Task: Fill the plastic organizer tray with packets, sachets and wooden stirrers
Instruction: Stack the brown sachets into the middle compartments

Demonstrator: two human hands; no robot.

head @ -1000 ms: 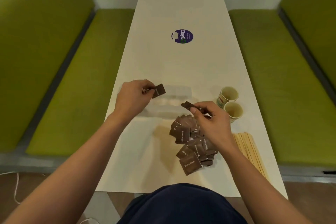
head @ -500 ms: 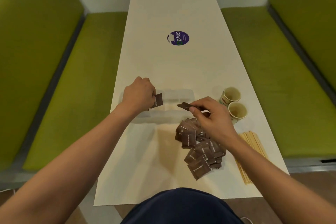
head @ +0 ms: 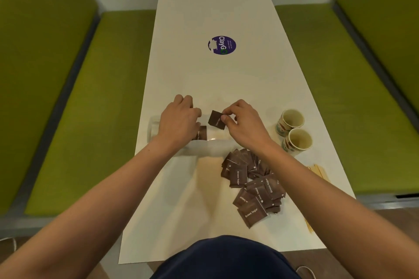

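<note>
The organizer tray [head: 217, 146] is crowded from above: the left hand [head: 179, 124] covers its left end and the right hand [head: 243, 125] hangs over its right end, pinching a sachet [head: 217, 119] above the middle, so only a narrow gap shows between them. To the near right, the sachet pile [head: 251, 183] lies just beside the tray, and two paper cups [head: 292, 120] and the wooden stirrers [head: 317, 171] line the right edge. Bare tabletop [head: 204, 79] runs from the tray's far wall to the round sticker [head: 222, 45], and another bare strip lies between the forearms.
</note>
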